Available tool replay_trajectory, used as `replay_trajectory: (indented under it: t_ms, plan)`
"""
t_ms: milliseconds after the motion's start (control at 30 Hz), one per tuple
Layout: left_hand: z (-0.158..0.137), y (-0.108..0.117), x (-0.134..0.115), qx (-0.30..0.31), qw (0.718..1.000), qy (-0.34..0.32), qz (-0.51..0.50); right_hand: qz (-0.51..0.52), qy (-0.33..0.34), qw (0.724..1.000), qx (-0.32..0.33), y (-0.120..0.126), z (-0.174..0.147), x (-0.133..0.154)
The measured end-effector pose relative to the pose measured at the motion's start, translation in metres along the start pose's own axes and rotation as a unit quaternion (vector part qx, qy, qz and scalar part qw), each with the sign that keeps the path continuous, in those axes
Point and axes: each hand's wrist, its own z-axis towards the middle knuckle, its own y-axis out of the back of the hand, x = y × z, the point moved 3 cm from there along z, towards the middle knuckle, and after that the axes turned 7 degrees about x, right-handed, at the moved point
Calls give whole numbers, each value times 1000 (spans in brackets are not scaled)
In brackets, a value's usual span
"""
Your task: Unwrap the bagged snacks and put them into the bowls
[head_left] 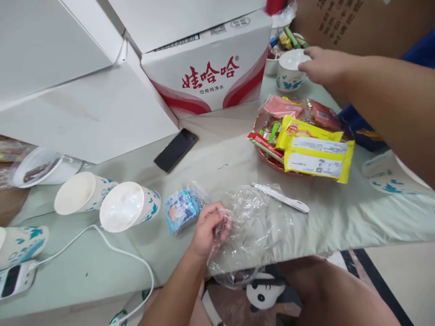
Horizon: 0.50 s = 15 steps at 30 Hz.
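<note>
My left hand (208, 230) pinches the edge of a crumpled clear plastic wrap (249, 226), which spreads over the table's front edge and hangs down past it. Left of that hand lies a blue snack pack (182, 209) in clear film. My right hand (322, 65) is stretched out to the far right, its thumb and fingers closed on the right rim of a white paper cup (290, 74) with blue-green leaf prints. Something whitish and shiny shows at the cup's top. Just right of the wrap rests a white flat tool, perhaps a cutter (282, 198).
A red bowl (267, 158) heaped with packaged snacks sits below my right arm. A white-and-red carton (210, 77) stands behind a black phone (176, 150). Paper cups (131, 206) and a white power strip (15, 280) with its cable are on the left. Another cup (390, 174) lies far right.
</note>
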Motion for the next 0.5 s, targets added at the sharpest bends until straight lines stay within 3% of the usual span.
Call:
replay_trajectory:
  t_ms: [67, 100, 200, 267, 367, 500]
  plan:
    - [2, -3, 0, -1, 1000, -1, -2, -25, -64, 997, 15, 19, -45, 22]
    - [4, -5, -1, -4, 1000, -3, -2, -30, -62, 997, 20, 26, -74, 37]
    - [8, -7, -2, -18, 1000, -13, -3, -85, 90, 992, 40, 20, -163, 84]
    - [10, -8, -2, -20, 1000, -23, 0, -162, 102, 979, 69, -1, -205, 95]
    - [10, -9, -3, -27, 999, -40, 5, -224, 47, 971, 74, -30, -224, 88]
    - [7, -9, -4, -43, 998, -39, 3, -230, 30, 970, 76, -43, -204, 75]
